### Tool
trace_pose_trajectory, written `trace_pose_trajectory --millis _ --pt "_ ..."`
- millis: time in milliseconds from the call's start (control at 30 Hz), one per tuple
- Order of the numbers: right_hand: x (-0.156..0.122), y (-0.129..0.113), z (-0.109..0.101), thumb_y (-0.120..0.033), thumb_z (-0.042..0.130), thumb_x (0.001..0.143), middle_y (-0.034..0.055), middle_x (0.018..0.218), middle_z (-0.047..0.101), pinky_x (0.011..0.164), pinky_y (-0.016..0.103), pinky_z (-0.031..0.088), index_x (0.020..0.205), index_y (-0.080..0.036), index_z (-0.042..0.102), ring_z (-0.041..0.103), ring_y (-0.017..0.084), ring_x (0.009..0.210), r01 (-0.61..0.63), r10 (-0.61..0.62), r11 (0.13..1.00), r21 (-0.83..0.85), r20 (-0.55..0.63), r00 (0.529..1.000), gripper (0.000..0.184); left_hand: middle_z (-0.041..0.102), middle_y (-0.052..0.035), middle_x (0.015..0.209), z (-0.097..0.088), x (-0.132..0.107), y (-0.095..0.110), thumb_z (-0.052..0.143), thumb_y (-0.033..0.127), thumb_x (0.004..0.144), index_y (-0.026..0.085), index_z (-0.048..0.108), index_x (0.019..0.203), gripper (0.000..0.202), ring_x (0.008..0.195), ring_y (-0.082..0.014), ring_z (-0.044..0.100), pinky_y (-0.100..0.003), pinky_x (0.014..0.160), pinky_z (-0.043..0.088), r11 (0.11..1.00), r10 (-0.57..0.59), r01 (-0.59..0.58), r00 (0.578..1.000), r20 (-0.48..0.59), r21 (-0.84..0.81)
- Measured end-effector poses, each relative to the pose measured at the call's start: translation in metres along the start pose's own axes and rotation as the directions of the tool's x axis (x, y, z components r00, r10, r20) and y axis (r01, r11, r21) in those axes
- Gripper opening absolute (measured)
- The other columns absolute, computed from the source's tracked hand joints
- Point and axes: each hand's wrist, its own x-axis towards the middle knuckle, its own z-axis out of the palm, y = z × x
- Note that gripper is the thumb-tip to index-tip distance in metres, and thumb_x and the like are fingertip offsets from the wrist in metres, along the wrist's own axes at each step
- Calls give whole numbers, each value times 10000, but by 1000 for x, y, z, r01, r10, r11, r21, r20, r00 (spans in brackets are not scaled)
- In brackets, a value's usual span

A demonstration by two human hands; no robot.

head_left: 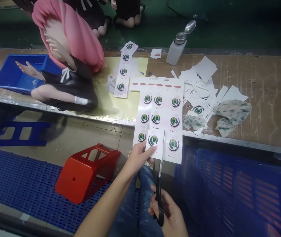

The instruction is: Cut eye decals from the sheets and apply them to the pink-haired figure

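Note:
My left hand [140,156] pinches the lower edge of a white sheet [165,108] printed with rows of green eyes and a line of red ovals along its top. The sheet is held over the front edge of the bench. In my right hand [168,210] is a pair of scissors [159,197] with black handles, its blades pointing up. They reach into the sheet from its bottom edge, between the middle and right columns of eyes. A cut strip of eyes [123,72] lies on yellow paper [106,108] behind the sheet's upper left.
A pink-haired figure [81,39] kneels on the bench beside a blue tray [9,72]. A pump bottle [177,51] with a raised metal lid stands at the back. Paper scraps [204,70] and a stained cloth [234,115] lie right. Below are a red stool [81,177] and blue crates [219,184].

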Motion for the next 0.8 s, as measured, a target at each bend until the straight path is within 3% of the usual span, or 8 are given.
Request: trace_pose_trajectory --millis 100,300,600,733,800 --pt "10 -13 -4 -612 760 773 37 771 617 653 311 544 1166 -176 698 596 158 651 -37 36 999 19 63 997 590 655 -20 681 -1 -2 -4 856 518 660 133 716 781 427 480 -90 552 -195 447 442 1000 -1 0 999 35 22" --pt "18 -34 0 -681 771 717 15 716 571 598 290 503 1128 -154 696 540 138 609 -50 49 995 92 14 999 672 657 -29 694 1 -2 -9 837 560 661 134 726 784 457 510 -97 561 -197 470 442 999 -7 4 998 69 43" --pt "13 -33 3 -642 771 743 13 675 572 610 302 520 1185 -139 687 547 145 608 -27 27 997 73 3 1000 675 665 -38 676 -5 -5 1 845 617 617 136 723 757 516 550 -120 581 -223 532 466 998 -50 44 987 153 42" --pt "12 -30 -1 -617 793 730 18 664 581 598 305 523 1159 -135 705 560 153 605 -13 14 998 66 -14 1000 651 701 -58 718 -8 9 7 751 746 631 131 742 779 633 671 -151 630 -236 629 500 999 -39 33 987 157 42" --pt "13 -25 0 -618 796 726 16 669 582 597 302 523 1154 -142 711 559 148 602 -1 4 997 79 -40 999 646 709 -51 727 -4 19 10 769 736 618 131 740 803 634 708 -161 643 -243 654 504 999 -21 15 990 138 42"
